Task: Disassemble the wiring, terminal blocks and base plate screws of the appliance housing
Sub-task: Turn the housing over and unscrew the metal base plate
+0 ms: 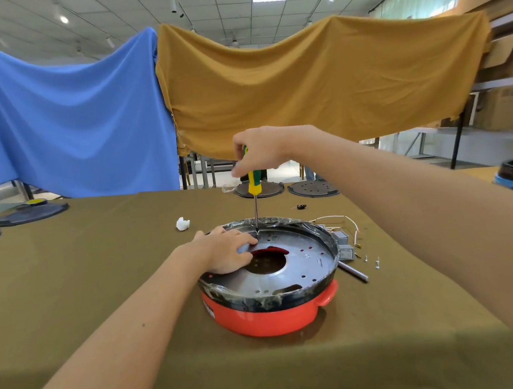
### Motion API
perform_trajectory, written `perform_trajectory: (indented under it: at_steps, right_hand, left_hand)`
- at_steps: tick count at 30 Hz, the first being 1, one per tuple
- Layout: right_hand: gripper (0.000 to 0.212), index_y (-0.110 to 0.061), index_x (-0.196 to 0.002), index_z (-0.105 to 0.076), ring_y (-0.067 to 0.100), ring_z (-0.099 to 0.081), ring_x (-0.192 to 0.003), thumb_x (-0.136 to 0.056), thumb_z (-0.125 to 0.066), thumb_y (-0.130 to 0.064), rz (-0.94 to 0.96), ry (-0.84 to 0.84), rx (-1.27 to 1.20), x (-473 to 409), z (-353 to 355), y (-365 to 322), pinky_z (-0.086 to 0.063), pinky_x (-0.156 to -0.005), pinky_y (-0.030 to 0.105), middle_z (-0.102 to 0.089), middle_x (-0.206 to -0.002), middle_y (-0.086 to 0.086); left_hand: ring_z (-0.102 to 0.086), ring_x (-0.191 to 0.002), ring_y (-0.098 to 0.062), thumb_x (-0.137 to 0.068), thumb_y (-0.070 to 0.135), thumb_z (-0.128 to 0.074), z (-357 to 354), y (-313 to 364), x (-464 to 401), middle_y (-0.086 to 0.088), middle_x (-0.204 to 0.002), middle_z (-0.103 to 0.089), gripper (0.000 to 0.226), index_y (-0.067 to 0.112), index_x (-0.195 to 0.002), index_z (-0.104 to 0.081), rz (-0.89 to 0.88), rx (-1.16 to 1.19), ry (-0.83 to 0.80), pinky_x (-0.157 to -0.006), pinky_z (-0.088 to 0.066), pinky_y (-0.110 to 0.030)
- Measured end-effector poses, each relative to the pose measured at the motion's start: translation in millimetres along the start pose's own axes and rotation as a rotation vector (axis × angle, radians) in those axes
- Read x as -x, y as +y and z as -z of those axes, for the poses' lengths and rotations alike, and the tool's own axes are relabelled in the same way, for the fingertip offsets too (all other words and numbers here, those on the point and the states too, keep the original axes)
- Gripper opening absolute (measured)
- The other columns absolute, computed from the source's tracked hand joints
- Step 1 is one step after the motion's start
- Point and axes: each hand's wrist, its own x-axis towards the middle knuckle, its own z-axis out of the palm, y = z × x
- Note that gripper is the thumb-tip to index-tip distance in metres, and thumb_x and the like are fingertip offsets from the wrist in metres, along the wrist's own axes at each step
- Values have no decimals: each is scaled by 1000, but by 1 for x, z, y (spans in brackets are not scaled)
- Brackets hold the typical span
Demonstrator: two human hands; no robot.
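A red appliance housing (267, 314) lies upside down on the table, with a black rim and a grey metal base plate (303, 261) facing up. My right hand (261, 152) grips the top of a yellow-green screwdriver (254, 183) that stands upright, its tip on the far edge of the plate. Resting on the plate's left side by the central hole is my left hand (226, 252), fingers spread. White wires (342, 223), grey terminal blocks (345, 247) and a few loose screws (372, 262) lie to the right of the housing.
A metal rod (353, 272) lies by the housing's right side. A white crumpled scrap (183, 224) and a small black part (301, 206) sit behind it. Dark round plates (313, 188) line the far table edge, others at far left (31, 212). Blue and yellow cloths hang behind.
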Motion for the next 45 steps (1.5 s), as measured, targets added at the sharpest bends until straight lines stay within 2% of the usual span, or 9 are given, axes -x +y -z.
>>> perform_trajectory:
  at_steps: [4, 8, 12, 18, 23, 26, 32, 39, 45]
  right_hand:
    - [47, -11, -94, -48, 17, -48, -65, -102, -40, -57, -135, 176, 379, -2, -4, 2, -34, -52, 31, -50, -77, 1]
    - [6, -13, -100, -53, 16, -48, -71, -98, -57, -17, 11, 22, -12, 1, 4, 10, -38, -52, 23, -53, -86, -1]
    - [29, -8, -100, -60, 15, -45, -63, -79, -55, 10, 29, 5, -251, 7, 5, 13, -37, -45, 18, -53, -89, 4]
    - [53, -11, -88, -48, 19, -55, -66, -97, -44, -64, -171, 117, 242, 6, 0, 13, -42, -55, 32, -56, -79, 4]
    - [5, -14, -99, -53, 20, -47, -74, -96, -56, -12, 22, -11, -87, 7, 5, 16, -39, -60, 28, -54, -93, 4]
    - [26, -12, -97, -59, 20, -44, -70, -80, -57, 8, 73, -24, -191, 10, 6, 18, -36, -56, 29, -52, -91, 5]
    - [52, -13, -105, -51, 21, -55, -75, -97, -44, -63, -173, 112, 272, 8, -1, 21, -41, -57, 32, -53, -83, 1]
    - [24, -10, -101, -62, 21, -46, -74, -83, -58, 5, 68, -18, -190, 13, 8, 26, -37, -56, 26, -53, -91, 4]
    - [57, -13, -111, -45, 20, -54, -76, -92, -53, -66, -144, 86, 220, 14, 0, 23, -46, -65, 36, -52, -84, 1]
  left_hand:
    - [-19, -145, -22, -100, 52, -30, -1, -1, -2, 14, -159, -24, 47, 49, -146, -25, -1, -6, -2, -109, -21, -56]
    - [-19, -145, -23, -99, 52, -30, -3, -2, -3, 14, -159, -25, 47, 50, -146, -25, -3, -5, 2, -107, -22, -56]
    - [-19, -145, -23, -99, 52, -30, -3, -2, -4, 14, -159, -25, 47, 50, -146, -25, -2, -7, 2, -107, -22, -57]
    - [-19, -145, -23, -99, 52, -31, -3, -2, -4, 14, -159, -25, 47, 50, -146, -25, 5, -2, 0, -108, -21, -57]
    - [-19, -146, -24, -99, 52, -31, -2, -1, -3, 14, -159, -24, 47, 50, -146, -25, 1, -8, 0, -108, -22, -58]
    - [-20, -145, -24, -99, 52, -31, -1, -1, -3, 14, -159, -24, 47, 50, -146, -25, 3, -8, -2, -109, -23, -58]
    - [-20, -145, -24, -100, 51, -31, -1, 0, -2, 14, -159, -24, 47, 49, -146, -26, 4, -15, 1, -110, -22, -59]
    - [-19, -146, -24, -100, 51, -31, -1, 0, -1, 14, -159, -25, 47, 49, -146, -26, 2, -2, -1, -111, -21, -58]
    - [-20, -145, -23, -100, 51, -31, 0, 0, -1, 15, -159, -24, 47, 49, -147, -25, 9, -9, -4, -110, -21, -58]
